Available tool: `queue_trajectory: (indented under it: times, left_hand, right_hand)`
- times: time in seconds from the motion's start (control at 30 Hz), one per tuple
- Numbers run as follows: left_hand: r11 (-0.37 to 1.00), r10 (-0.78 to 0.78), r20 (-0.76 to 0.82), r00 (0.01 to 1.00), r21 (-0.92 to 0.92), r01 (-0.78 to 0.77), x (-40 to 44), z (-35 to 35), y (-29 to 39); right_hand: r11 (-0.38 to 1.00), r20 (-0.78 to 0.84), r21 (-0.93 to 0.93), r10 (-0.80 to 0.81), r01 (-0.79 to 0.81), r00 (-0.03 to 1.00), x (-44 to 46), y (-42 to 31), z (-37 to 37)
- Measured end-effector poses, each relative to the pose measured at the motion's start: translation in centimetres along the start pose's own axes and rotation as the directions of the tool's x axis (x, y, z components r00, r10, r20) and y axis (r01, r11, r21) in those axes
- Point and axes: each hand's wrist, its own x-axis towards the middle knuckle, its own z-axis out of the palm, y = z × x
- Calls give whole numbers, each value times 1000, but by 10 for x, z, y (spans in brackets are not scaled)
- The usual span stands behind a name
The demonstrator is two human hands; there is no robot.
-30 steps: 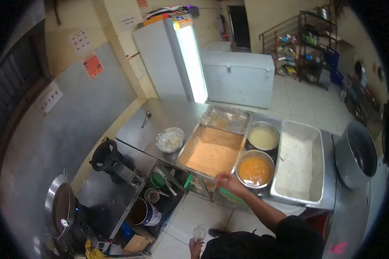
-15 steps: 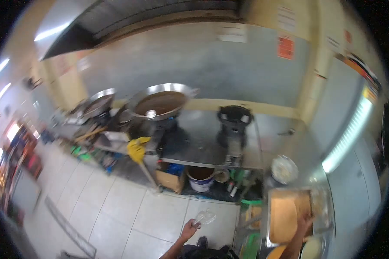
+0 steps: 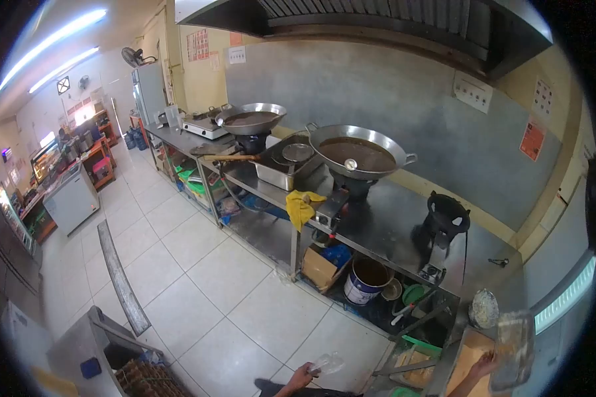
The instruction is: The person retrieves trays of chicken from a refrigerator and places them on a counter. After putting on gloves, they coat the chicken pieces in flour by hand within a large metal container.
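Observation:
My left hand (image 3: 302, 378) is closed on a clear plastic piece (image 3: 327, 363) at the bottom of the view, over the tiled floor. Its exact kind is too unclear to tell. At lower right, my right hand (image 3: 486, 365) is over a metal tray of orange-tan powder (image 3: 469, 357), by the near side of a shallow rectangular tray with pale residue (image 3: 514, 349). I cannot make out whether its fingers grip that rim. A bowl of pale, crumbly stuff (image 3: 484, 309) stands just beyond.
A large wok of brown liquid (image 3: 357, 153) and a smaller wok (image 3: 251, 118) sit on burners along the steel counter (image 3: 391, 215). A bare burner (image 3: 447, 215) stands farther right. A yellow cloth (image 3: 302, 208) hangs at the edge above a bucket (image 3: 367, 281).
The view has swung left, showing more of the room. My left hand still holds the clear plastic piece. My right hand is now nearer the residue-covered tray.

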Motion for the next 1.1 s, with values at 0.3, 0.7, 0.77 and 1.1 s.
queue_trajectory:
  times: [0.3,0.7,0.77,1.1]
  left_hand:
    - [930,343,-348,873,-3,-367,-14,-254,4]
    - [888,-341,-883,322,-415,-197,-76,-513,-86]
    - [924,-381,-883,273,-372,86,-98,-537,-102]
    - [702,-685,-727,-50,-676,224,-93,-577,-152]
  right_hand:
    - [632,197,83,747,-770,634,-307,171,214]
    - [-53,10,-775,995,-630,-95,-698,382,306]
    - [-87,21,-860,978,-502,-206,-772,406,344]
    - [-178,-91,-979,818,-100,-568,-1136,514,547]
